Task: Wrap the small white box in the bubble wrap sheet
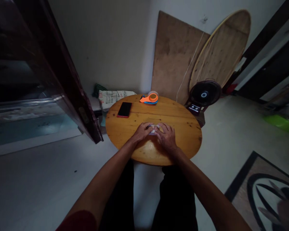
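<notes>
A round wooden surface [183,141] stands in a dim room. Near its middle, the left hand [142,131] and right hand [167,137] meet on a small white object [154,130], fingers pressed onto it. A phone [124,109] lies toward the far left edge, a tape dispenser [149,98] at the far edge.

Honey-brown wooden table [183,134], red-edged black phone [124,109], orange-and-blue tape dispenser [149,98]

both the left hand [142,131] and right hand [166,136] rest on the round wooden surface [188,141], fingers meeting over a small white object [153,130]; a phone [124,109] and orange tape dispenser [149,98] lie beyond.
</notes>
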Motion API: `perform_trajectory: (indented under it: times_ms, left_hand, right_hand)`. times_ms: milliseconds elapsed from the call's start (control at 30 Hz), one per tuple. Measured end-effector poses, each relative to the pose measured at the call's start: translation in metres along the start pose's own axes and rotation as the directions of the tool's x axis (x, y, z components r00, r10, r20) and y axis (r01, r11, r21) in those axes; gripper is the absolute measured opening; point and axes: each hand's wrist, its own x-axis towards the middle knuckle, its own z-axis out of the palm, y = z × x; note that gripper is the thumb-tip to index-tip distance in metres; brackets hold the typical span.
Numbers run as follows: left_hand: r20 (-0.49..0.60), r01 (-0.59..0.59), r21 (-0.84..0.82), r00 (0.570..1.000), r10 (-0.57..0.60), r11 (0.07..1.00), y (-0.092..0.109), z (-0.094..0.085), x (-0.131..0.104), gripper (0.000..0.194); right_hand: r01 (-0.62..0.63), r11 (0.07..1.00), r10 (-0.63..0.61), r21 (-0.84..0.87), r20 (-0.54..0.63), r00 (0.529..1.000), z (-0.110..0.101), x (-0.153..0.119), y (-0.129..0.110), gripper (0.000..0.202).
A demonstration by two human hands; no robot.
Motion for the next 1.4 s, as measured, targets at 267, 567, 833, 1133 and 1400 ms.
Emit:
perform_trajectory:
  times_ms: [267,567,833,1133,1400]
  left_hand:
    - [0.017,0.157,-0.208,0.987,-0.157,0.965,-0.005,0.004,0.005,0.038]
    - [-0.015,0.143,-0.219,0.989,-0.15,0.965,-0.007,0.006,0.005,0.046]
    - [-0.153,-0.149,0.189,0.972,0.179,0.971,-0.006,0.004,0.008,0.026]
    - [-0.113,-0.221,0.321,0.956,0.269,0.921,-0.007,0.002,0.001,0.022]
    - [-0.108,-0.221,0.304,0.959,0.264,0.927,-0.004,0.003,0.002,0.022]
  right_hand:
    - [-0.029,0.994,0.033,0.109,-0.036,0.999,0.005,-0.003,0.003,0.026]
    - [-0.079,0.99,0.077,0.118,0.024,0.997,0.004,-0.001,0.003,0.038]
    - [-0.124,0.99,0.121,0.071,0.046,0.992,0.009,0.002,0.003,0.037]
    - [-0.162,0.97,0.161,0.183,0.023,0.987,0.007,0.0,0.003,0.041]
    - [-0.123,0.986,0.12,0.11,0.039,0.992,0.011,0.001,0.004,0.038]
